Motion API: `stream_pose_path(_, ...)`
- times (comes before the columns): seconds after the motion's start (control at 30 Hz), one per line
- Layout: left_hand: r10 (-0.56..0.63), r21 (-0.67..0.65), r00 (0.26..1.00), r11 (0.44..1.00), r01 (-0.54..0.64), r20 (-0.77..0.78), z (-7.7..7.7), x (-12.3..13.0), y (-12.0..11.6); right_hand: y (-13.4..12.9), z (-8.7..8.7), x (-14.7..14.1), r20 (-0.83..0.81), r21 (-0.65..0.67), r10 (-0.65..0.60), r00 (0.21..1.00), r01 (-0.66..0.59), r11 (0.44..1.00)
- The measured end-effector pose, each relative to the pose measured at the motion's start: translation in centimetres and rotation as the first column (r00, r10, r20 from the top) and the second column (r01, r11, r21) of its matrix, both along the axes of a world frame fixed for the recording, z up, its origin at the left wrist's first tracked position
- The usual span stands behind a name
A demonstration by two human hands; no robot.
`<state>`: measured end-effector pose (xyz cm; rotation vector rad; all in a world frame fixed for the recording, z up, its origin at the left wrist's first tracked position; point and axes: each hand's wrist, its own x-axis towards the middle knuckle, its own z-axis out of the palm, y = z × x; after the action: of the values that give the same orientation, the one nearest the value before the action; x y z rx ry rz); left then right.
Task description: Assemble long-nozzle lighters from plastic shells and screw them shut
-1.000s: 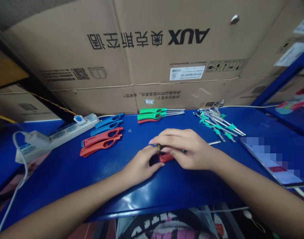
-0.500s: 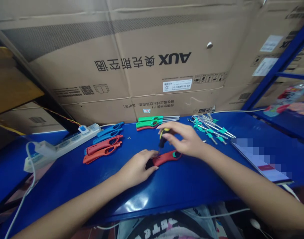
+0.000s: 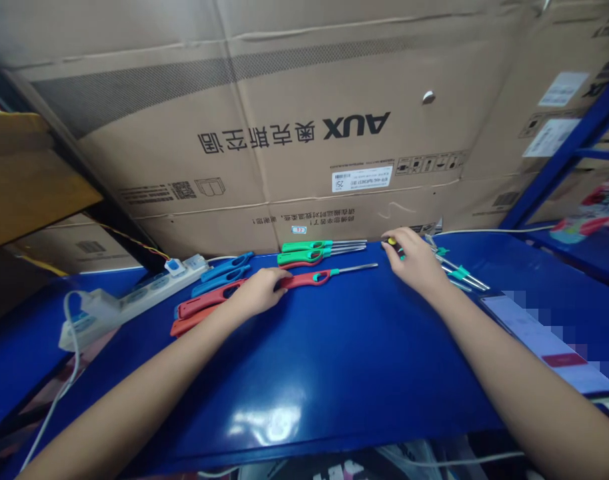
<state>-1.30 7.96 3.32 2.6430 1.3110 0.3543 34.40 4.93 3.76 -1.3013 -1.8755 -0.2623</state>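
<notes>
My left hand (image 3: 262,292) is closed on the handle end of a red long-nosed lighter (image 3: 304,279), whose green trigger and metal tube point right. It lies just in front of a stack of green lighters (image 3: 304,248), with a red one at the stack's near side. Farther right, my right hand (image 3: 412,257) is closed around a screwdriver (image 3: 392,241); only its yellow-and-black handle end shows. Beside and partly behind that hand is a pile of metal tubes with green triggers (image 3: 462,272). Blue handle shells (image 3: 220,281) and red handle shells (image 3: 204,303) lie left, partly behind my left forearm.
A white power strip (image 3: 154,288) with plugs and cables runs along the left. A large cardboard box (image 3: 284,80) stands behind the blue table (image 3: 334,373). On the right lie a phone-like screen (image 3: 539,340) and, behind a blue frame, a bottle (image 3: 584,217).
The red lighter, now showing its metal tube, has moved back beside the green ones with my left hand. My right hand has carried the screwdriver away to the right, near the tube pile.
</notes>
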Motion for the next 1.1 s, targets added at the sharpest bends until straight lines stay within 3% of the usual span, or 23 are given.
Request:
stream_pose_path(0.2,0.024,0.045,1.000,0.999,-0.024,-0.001,-0.5,-0.2,1.7,0.5,-1.1,0.6,0.106,-0.218,-0.060,0.993,0.082,0.972)
stream_pose_path(0.4,-0.001,0.105,1.000,0.994,-0.001,0.015,-0.9,0.2,1.9,-0.1,-2.0,0.1,0.247,-0.451,-0.071,0.966,0.180,0.874)
stream_pose_path(0.67,0.019,0.204,1.000,0.979,-0.024,0.024,-1.6,0.4,1.9,-1.0,-1.2,-0.5,0.376,-0.557,-0.067,0.924,0.283,0.781)
stream_pose_path(0.8,0.055,0.275,0.998,0.960,-0.059,0.019,-1.5,0.6,1.9,-0.9,-1.4,-0.5,0.402,-0.533,-0.078,0.912,0.303,0.790)
stream_pose_path(0.97,0.062,0.352,0.998,0.934,-0.056,-0.006,-1.2,1.8,1.1,-0.6,-1.8,-1.2,0.396,-0.426,-0.091,0.914,0.271,0.863)
stream_pose_path(1.1,0.060,0.351,0.997,0.936,-0.036,-0.058,-1.7,3.0,0.9,-0.7,-2.4,-3.1,0.385,-0.415,0.042,0.922,0.133,0.900)
